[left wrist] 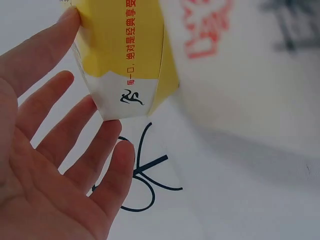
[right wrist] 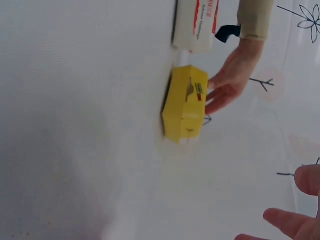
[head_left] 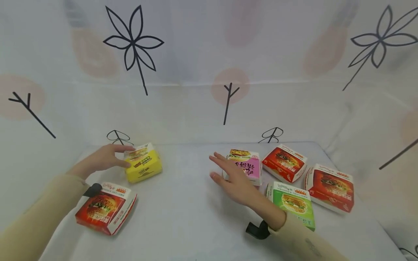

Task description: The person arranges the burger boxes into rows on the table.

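At the left of the head view stands a yellow burger box [head_left: 143,165] with a burger picture on its lid. My left hand [head_left: 103,159] is at its left side, thumb at the near edge and forefinger along the top. In the left wrist view, the loosely spread fingers [left wrist: 55,120] lie right at the box's edge without curling round it. My right hand [head_left: 236,181] hovers with fingers spread and nothing in them, overlapping a pink burger box [head_left: 249,168] in the head view. The right wrist view shows some of its fingertips [right wrist: 285,220].
A red burger box [head_left: 102,210] lies below the left forearm. Right of the pink box are two more red boxes, one at the back [head_left: 285,163] and one farther right [head_left: 331,188]. A green box [head_left: 295,203] sits beside the right wrist. Patterned white cloth [head_left: 196,108] rises behind the table.
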The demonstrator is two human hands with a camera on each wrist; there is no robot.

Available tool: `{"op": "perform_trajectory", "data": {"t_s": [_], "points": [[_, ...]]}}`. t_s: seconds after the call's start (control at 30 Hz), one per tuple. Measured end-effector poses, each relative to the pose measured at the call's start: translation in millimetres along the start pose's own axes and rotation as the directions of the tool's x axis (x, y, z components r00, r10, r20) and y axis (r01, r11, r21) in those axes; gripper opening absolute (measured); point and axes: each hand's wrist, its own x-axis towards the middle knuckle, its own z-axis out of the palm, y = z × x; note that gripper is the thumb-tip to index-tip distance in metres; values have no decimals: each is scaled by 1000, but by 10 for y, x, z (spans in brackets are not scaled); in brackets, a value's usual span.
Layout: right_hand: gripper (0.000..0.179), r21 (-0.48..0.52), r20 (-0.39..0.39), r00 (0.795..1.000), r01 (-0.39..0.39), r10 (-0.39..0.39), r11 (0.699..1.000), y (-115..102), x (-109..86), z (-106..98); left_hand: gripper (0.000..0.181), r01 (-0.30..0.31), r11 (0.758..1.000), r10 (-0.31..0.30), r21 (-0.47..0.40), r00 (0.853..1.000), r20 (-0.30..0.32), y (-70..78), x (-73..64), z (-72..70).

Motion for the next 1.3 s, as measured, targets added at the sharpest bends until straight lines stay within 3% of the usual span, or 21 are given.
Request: {"op": "perform_trajectory", "data": {"t_s": [0.23, 0.6, 1.07, 1.3], "points": [[55, 22, 28, 1000, -4, 4, 1000, -24, 138, 110, 73, 9, 1000, -9, -2, 1000, 3, 31, 16, 33], [53, 76, 50, 999, -19, 16, 997, 41, 351, 309, 66, -47, 999, 47, -1, 998, 29, 102, 86, 72], [54, 130, 95, 991, -107, 95, 986, 109, 566, 517, 57, -116, 993, 115, 4, 992, 57, 438, 190, 211], [52, 190, 124, 991, -66, 43, 980, 116, 729, 692, 56, -156, 988, 157, -9, 986, 64, 575, 193, 312]]}}
